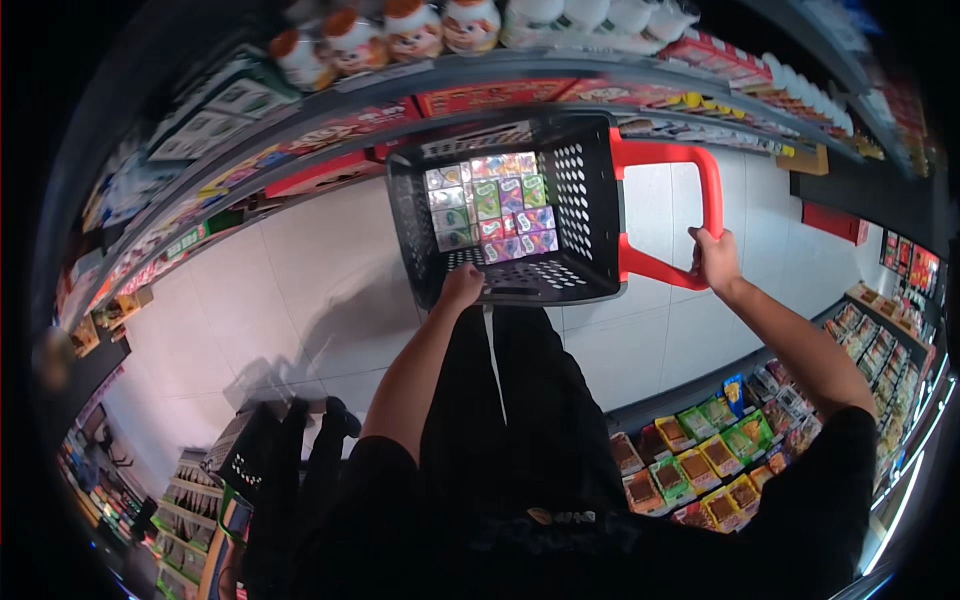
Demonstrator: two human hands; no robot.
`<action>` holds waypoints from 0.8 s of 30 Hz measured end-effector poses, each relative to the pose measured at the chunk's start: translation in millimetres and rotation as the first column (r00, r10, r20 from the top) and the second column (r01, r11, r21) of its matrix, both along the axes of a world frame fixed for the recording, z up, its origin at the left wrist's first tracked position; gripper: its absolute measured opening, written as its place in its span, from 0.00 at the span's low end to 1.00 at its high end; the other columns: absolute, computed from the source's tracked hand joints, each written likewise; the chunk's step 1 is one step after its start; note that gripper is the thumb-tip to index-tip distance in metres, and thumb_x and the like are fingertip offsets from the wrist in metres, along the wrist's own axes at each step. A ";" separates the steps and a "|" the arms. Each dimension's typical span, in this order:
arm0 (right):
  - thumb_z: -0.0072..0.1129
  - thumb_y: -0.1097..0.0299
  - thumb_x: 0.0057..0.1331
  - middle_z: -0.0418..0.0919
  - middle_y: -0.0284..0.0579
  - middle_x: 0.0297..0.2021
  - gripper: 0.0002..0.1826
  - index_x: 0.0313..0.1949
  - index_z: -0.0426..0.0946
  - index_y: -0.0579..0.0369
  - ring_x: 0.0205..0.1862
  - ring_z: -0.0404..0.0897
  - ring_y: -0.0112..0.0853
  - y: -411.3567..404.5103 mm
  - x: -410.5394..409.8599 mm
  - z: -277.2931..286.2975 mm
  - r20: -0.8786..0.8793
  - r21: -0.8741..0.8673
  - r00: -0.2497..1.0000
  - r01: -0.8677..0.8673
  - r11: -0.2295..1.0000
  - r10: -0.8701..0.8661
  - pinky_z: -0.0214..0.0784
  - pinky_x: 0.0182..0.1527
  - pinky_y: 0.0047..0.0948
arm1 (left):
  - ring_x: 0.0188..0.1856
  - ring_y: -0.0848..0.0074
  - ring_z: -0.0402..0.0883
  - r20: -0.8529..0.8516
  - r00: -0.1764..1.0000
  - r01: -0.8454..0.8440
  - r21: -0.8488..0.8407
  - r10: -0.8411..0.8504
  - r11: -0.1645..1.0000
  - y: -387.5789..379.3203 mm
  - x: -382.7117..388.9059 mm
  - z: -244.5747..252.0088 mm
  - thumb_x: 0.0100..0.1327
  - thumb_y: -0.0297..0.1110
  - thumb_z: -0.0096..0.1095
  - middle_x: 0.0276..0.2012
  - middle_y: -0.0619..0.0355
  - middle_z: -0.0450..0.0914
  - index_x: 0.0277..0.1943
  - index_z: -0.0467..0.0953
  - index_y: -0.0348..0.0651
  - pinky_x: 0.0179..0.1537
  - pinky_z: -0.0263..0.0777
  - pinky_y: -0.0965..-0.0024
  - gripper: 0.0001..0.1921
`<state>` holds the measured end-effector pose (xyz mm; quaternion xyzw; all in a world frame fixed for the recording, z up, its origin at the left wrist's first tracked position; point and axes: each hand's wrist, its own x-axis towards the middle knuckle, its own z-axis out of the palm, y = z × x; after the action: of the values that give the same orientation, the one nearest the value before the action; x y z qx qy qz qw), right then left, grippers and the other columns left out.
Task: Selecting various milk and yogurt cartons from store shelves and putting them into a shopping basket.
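A black plastic shopping basket [592,262] with perforated walls and a long red handle [664,154] is tilted before me, its opening towards me. My right hand [716,259] is wrapped around the handle's outer bar. My left hand [463,283] is at the basket's near wall, fingers curled; whether it grips the rim or anything small is hidden. Inside the basket, several small cartons lie in rows: purple ones [519,246], green ones [486,198], pale ones [448,198] and orange-and-white ones [495,163]. They seem to be wrapped in clear film.
A long store shelf [360,88] runs across the far side, bearing white bottles with orange caps [412,34] and red boxes [495,97]. Packaged snacks [697,469] fill a low display at the right. Another person's dark-clad legs [322,442] and a second basket [244,450] are behind-left.
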<state>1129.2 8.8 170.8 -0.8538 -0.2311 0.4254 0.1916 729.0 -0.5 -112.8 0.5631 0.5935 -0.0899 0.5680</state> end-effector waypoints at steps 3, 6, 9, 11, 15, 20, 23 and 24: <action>0.52 0.66 0.62 0.67 0.41 0.12 0.14 0.22 0.69 0.63 0.12 0.68 0.29 4.2 -10.5 3.1 0.049 0.013 0.999 0.013 1.000 -0.013 0.63 0.16 0.30 | 0.48 0.51 0.79 -0.099 0.988 0.116 -0.003 -0.115 0.993 1.8 16.4 -62.2 0.59 0.45 0.58 0.42 0.41 0.81 0.49 0.75 0.42 0.47 0.72 0.54 0.20; 0.52 0.66 0.63 0.66 0.39 0.11 0.15 0.22 0.69 0.62 0.11 0.68 0.27 10.9 -20.5 -11.8 -0.008 0.048 1.000 -0.014 0.999 0.014 0.62 0.16 0.29 | 0.49 0.48 0.78 -0.202 0.968 0.168 0.093 -0.146 0.981 5.0 -6.6 -118.7 0.55 0.48 0.61 0.44 0.37 0.80 0.63 0.62 0.41 0.49 0.72 0.53 0.35; 0.52 0.65 0.64 0.66 0.38 0.10 0.17 0.19 0.68 0.61 0.11 0.67 0.26 -6.7 0.3 -2.6 0.091 0.002 0.995 0.032 1.000 -0.032 0.61 0.15 0.28 | 0.48 0.46 0.79 -0.046 0.995 0.087 0.071 -0.084 0.994 -4.8 89.5 -126.5 0.56 0.50 0.60 0.44 0.37 0.80 0.67 0.56 0.40 0.49 0.73 0.52 0.39; 0.52 0.65 0.64 0.66 0.37 0.10 0.18 0.18 0.68 0.59 0.11 0.66 0.25 -3.4 -2.6 -6.9 0.051 0.055 0.999 -0.018 0.998 0.015 0.60 0.15 0.27 | 0.48 0.47 0.79 -0.071 0.997 0.037 0.033 -0.034 0.999 4.2 73.8 -152.2 0.52 0.50 0.66 0.45 0.37 0.79 0.72 0.45 0.41 0.49 0.73 0.54 0.50; 0.51 0.66 0.65 0.65 0.37 0.09 0.18 0.17 0.67 0.57 0.11 0.65 0.24 -4.4 -0.9 -11.0 0.065 0.068 0.997 -0.035 0.997 0.031 0.59 0.15 0.26 | 0.53 0.49 0.77 -0.015 0.992 -0.124 -0.055 0.123 0.991 -1.9 82.4 -194.0 0.51 0.47 0.69 0.53 0.37 0.75 0.73 0.41 0.40 0.54 0.70 0.59 0.53; 0.52 0.66 0.65 0.66 0.36 0.09 0.18 0.17 0.66 0.57 0.10 0.65 0.23 0.5 -5.7 -10.7 -0.001 0.109 1.000 -0.028 0.994 0.029 0.57 0.14 0.25 | 0.56 0.54 0.75 0.172 0.945 -0.289 0.035 0.279 0.957 -6.1 58.4 -228.9 0.51 0.45 0.69 0.53 0.40 0.76 0.68 0.56 0.39 0.55 0.69 0.61 0.44; 0.52 0.67 0.65 0.66 0.36 0.09 0.18 0.17 0.67 0.57 0.10 0.65 0.23 0.4 -5.9 -11.8 -0.007 0.106 0.999 -0.031 0.994 0.032 0.57 0.15 0.25 | 0.55 0.55 0.76 0.117 0.956 -0.277 0.071 0.268 0.958 -9.4 50.6 -233.6 0.51 0.47 0.69 0.52 0.39 0.77 0.59 0.69 0.37 0.53 0.70 0.59 0.35; 0.52 0.67 0.65 0.66 0.36 0.09 0.18 0.17 0.67 0.57 0.10 0.65 0.23 0.4 -5.7 -11.4 -0.011 0.112 0.999 -0.031 0.993 0.033 0.57 0.15 0.25 | 0.54 0.54 0.77 -0.039 0.973 -0.226 0.070 0.229 0.972 -9.9 45.9 -230.6 0.50 0.48 0.70 0.51 0.39 0.77 0.53 0.74 0.36 0.52 0.71 0.58 0.31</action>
<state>1123.5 9.3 159.4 -0.8353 -0.2670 0.4201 0.2337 774.9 -10.4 -343.4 0.5073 0.6697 -0.0182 0.5421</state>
